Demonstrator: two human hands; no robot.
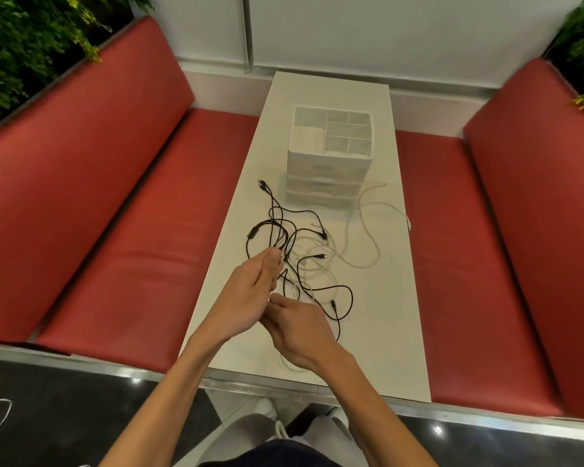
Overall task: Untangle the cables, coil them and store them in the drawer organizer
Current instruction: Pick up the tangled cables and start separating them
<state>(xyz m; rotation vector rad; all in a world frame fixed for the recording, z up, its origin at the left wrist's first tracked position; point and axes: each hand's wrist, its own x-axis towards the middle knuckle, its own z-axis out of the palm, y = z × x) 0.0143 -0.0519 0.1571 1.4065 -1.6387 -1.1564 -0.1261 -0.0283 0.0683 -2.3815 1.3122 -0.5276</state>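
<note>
while the tangle lies in the middle of the white table (pixel 385 332), i read it from the left. the left hand (pixel 250 298) points forward, and its fingertips are closed together in a pinch on some strands of the black cables (pixel 277 227), at the near-left edge of the knot. just beside it, the right hand (pixel 300 332) shows me only its back. its fingers curl under toward the left palm, and i cannot tell if they hold something.

the black cables are thin, with small plugs at the ends, and they loop many times over the white cables (pixel 368 244), which spread further right. i judge all of them are light, soft and a little springy, so hard pulling would tighten the knot. it is better to take one near a plug and feed it out.

behind stands the drawer organizer (pixel 331 183), white, with its drawers closed.
</note>
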